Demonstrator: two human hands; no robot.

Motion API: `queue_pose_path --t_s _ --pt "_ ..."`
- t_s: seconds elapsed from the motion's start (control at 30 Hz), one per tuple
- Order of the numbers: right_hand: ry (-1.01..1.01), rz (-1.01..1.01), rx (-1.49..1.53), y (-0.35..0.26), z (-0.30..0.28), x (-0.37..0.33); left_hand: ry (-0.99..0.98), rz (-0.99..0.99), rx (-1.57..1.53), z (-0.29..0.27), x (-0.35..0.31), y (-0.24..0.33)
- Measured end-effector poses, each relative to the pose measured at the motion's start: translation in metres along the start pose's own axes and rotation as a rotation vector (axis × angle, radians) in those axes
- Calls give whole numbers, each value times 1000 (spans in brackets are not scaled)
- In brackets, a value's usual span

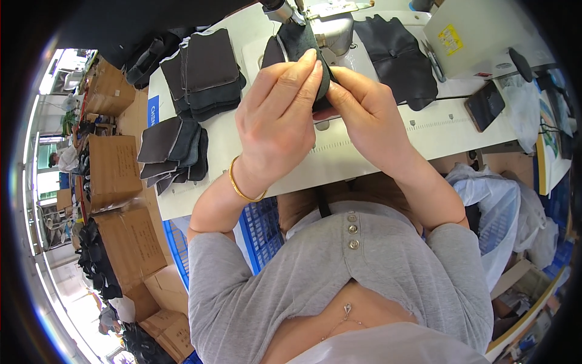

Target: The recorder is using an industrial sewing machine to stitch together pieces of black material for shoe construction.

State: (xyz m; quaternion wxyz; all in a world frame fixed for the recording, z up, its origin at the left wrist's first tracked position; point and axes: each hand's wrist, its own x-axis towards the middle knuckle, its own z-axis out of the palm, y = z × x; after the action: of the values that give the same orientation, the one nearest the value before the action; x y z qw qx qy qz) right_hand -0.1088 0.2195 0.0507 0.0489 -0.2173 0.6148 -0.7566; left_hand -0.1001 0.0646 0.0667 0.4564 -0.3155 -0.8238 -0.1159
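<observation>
Both hands meet at a dark leather piece (298,41) in front of the sewing machine (336,36). My left hand (279,115) pinches its near edge between thumb and fingers. From the other side my right hand (367,112) grips the same piece, its thumb pressed against the edge. The far end of the leather lies by the machine's needle area (297,12); the exact spot under the foot is too small to tell. Part of the piece is hidden behind the fingers.
Stacked dark leather pieces (209,60) and a smaller stack (170,145) lie on the left of the white table (218,182). To the right are a black leather sheet (397,60), scissors (434,60) and a phone (485,106). Cardboard boxes (112,170) stand far left; blue crates (264,233) sit below.
</observation>
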Motion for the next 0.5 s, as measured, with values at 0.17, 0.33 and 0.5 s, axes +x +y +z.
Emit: queue_pose_path --t_s 0.17,0.33,0.5 --pt "-23 -8 -55 -3 -1 0 -10 46 28 0 -1 -1" --pt "-21 3 -69 -5 -2 1 -8 75 33 1 -1 -2" --pt "-26 -1 -51 -5 -4 1 -7 91 47 2 1 -3"
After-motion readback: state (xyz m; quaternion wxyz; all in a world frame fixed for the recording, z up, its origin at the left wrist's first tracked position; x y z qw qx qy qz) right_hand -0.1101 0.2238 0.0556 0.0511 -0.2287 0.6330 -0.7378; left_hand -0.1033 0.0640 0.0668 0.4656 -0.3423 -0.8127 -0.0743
